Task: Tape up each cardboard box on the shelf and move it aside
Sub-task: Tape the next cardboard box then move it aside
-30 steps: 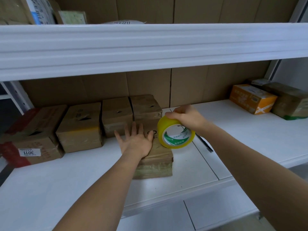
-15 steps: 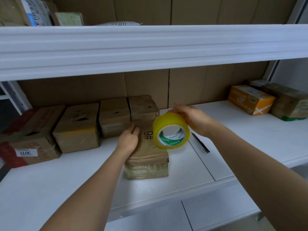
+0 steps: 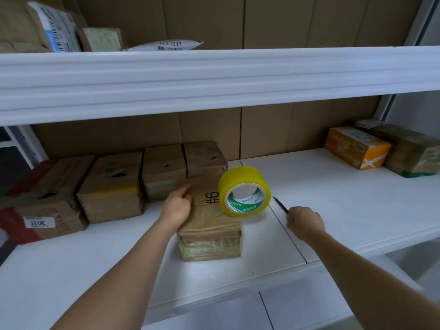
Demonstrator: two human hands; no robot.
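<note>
The right hand (image 3: 303, 221) let go of the yellow tape roll (image 3: 244, 191) and moved down to the right, where it curled its fingers round the dark pen (image 3: 280, 204) lying on the white shelf (image 3: 345, 198). The tape roll, which was held in the air before, was left standing on its edge on the top of the box marked 9# (image 3: 209, 225). The left hand (image 3: 177, 208), flat on that box one second ago, slid to its left side with the fingers bent against it.

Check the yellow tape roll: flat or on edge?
On edge. The tape roll stands on the 9# box, its open core facing the camera; neither hand touches it.
</note>
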